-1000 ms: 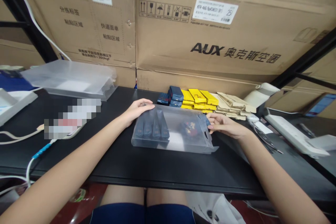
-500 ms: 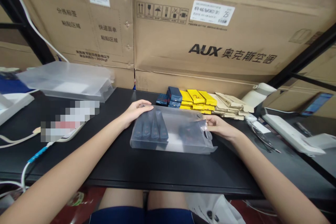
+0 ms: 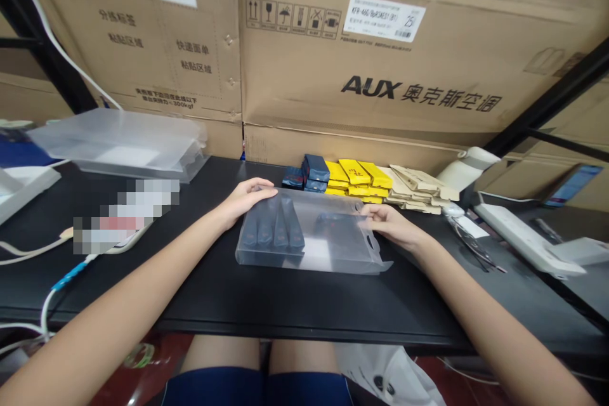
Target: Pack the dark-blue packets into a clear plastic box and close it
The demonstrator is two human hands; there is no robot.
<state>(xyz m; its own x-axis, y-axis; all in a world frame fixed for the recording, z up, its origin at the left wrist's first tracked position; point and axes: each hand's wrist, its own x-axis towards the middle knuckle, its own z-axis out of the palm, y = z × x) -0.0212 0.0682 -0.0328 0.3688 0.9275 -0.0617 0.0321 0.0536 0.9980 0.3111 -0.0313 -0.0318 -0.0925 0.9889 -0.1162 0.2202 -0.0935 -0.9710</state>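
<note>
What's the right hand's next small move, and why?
Probably slide the navy packet left: the right hand holds it at the open end of the clear case, apart from the four packets, while the left hand steadies the case.

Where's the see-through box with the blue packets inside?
In the head view, the see-through box sits centrally, between the left hand and right hand, in front of the yellow packets.

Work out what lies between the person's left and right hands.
The head view shows a clear plastic box between the left hand and right hand; through it show four dark blue packets towards the left and another dark blue packet towards the right.
</note>
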